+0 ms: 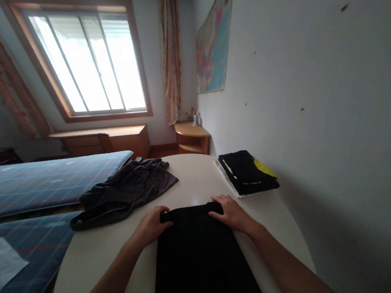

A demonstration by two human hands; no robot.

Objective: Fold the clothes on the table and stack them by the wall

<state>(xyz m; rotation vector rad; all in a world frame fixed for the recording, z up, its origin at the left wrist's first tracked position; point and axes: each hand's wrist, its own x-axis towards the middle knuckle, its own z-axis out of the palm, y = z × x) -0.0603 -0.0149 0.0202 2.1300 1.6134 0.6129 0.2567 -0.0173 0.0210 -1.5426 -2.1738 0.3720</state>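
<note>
A black garment (pixel 200 255), folded into a long strip, lies on the pale round table (pixel 198 182) and runs toward me past the bottom of the view. My left hand (pixel 156 223) grips its far left corner, thumb on top. At the far right corner, my right hand (pixel 226 211) pinches the same edge between thumb and fingers. What kind of garment it is, I cannot tell. Beyond my left hand is a crumpled dark grey garment (pixel 127 189). Past my right hand sits a folded black and yellow garment (pixel 245 171) on a clear plastic bag (pixel 227 180).
Two blue plaid mattresses (pixel 48 182) stand left of the table, with a white paper sheet (pixel 3 263) on the nearer one. The white wall (pixel 336 152) closes off the right side. A wooden desk (pixel 126 136) and corner shelf (pixel 192 131) stand at the back.
</note>
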